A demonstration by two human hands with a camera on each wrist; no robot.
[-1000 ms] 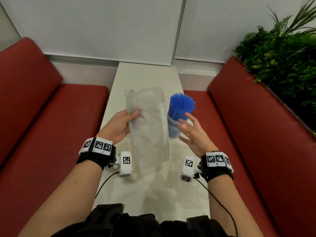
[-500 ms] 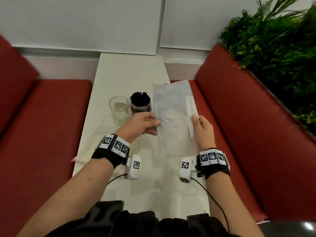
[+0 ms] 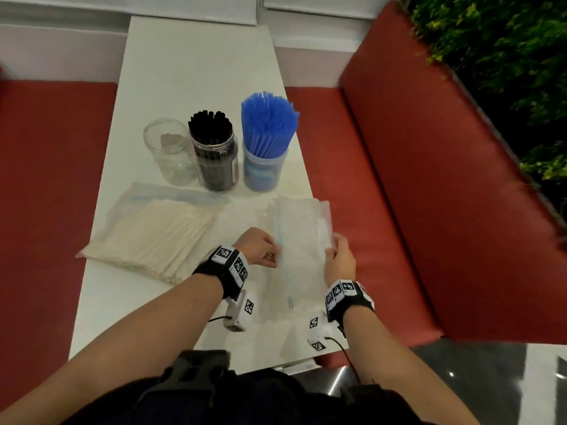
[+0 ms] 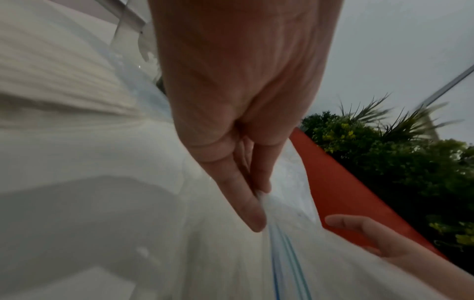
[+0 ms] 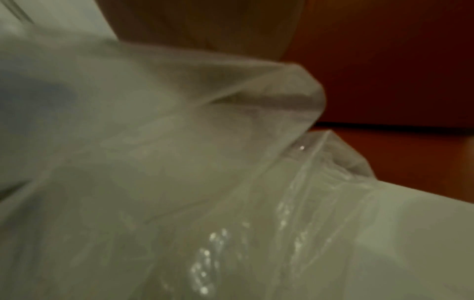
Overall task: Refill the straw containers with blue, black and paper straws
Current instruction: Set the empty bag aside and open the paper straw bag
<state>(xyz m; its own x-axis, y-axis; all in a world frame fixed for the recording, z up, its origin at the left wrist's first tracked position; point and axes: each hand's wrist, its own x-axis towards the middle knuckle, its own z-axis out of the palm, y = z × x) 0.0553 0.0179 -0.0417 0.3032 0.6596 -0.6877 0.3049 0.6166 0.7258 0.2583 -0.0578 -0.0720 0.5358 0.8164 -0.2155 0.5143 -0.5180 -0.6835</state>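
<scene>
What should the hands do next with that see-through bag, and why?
Probably lay the empty clear bag flat on the table and let go. The left hand pinches one edge and the right hand holds the other. The blue straws and black straws already fill their jars, while the clear jar stands empty and the paper straws wait in their bag.
</scene>
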